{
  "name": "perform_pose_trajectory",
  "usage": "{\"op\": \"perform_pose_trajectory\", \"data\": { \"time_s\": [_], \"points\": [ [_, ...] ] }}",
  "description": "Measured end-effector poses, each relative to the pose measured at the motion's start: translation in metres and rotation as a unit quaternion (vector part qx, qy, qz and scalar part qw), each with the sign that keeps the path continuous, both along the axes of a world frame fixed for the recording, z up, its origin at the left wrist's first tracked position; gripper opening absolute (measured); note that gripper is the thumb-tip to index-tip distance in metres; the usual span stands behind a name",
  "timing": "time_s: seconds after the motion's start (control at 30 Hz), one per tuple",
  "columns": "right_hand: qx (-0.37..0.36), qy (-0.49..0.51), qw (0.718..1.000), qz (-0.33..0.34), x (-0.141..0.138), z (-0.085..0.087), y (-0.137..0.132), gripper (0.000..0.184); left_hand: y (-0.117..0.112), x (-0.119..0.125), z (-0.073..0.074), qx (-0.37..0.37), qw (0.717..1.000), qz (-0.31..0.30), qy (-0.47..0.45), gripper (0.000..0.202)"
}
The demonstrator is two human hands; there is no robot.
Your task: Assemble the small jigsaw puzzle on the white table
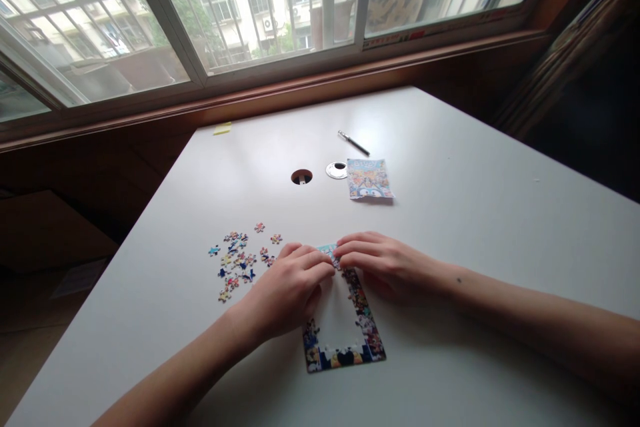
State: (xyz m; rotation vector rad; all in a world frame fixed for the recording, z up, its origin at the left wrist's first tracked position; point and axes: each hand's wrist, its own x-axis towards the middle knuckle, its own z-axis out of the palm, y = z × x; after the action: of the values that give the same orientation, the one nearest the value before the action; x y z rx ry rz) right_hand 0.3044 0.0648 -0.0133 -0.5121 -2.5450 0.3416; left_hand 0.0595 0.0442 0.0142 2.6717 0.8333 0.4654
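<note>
A jigsaw puzzle [346, 356] lies flat on the table in front of me, its outer border joined and its middle a bare white area. My left hand [296, 283] is over its upper left side, with fingers bent and drawn together at the tips. What those fingers hold, if anything, is hidden. From the other side, my right hand [375, 259] reaches in with fingers stretched, their tips resting on the puzzle's upper right border. The fingertips of both hands nearly meet there. Several loose puzzle pieces [242, 259] are scattered left of my left hand.
Beyond the puzzle on the white table [260, 173] lie a printed picture packet [371, 179], a dark pen [354, 143] and a round metal cover [335, 171]. A round cable hole [301, 177] opens nearby. Yellow tape [222, 129] marks the far edge, below a barred window [260, 7].
</note>
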Motion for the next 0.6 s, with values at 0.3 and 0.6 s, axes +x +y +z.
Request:
{"op": "perform_pose_trajectory", "data": {
  "time_s": [0.3, 0.6],
  "points": [
    [-0.023, 0.028, 0.999, -0.004, 0.002, -0.003, -0.001, 0.031, 0.017, -0.017, 0.002, -0.016, 0.994, 0.074, -0.077, 0.022],
    [-0.019, 0.044, 0.999, -0.012, 0.006, -0.004, 0.000, 0.028, 0.021, -0.034, 0.016, 0.019, 0.998, 0.000, 0.058, 0.015]
  ]
}}
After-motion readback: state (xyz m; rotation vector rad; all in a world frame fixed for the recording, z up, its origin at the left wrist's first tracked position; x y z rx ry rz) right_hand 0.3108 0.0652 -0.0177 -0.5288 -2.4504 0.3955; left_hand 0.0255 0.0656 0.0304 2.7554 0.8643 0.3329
